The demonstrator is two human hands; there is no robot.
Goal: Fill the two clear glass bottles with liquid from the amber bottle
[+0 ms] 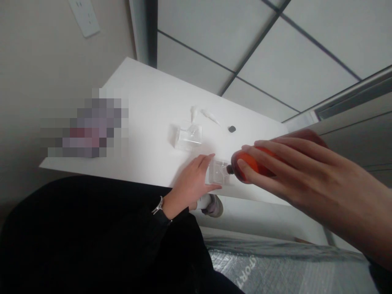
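At the table's [147, 102] near edge the left hand [192, 183] pinches a small clear box [219, 172] while the right hand [300, 179] grips an orange rubber bulb [249, 161], nozzle lined up on the box, which likely calls for a steady squeeze.

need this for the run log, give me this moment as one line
left hand: holds small clear box | right hand: grips orange bulb, nozzle at box | surface: white table

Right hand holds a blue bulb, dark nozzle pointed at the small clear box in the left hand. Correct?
Not quite. The head view shows the bulb in the right hand is orange-red, not blue. The rest stands: its dark nozzle points at the small clear box in the left hand.
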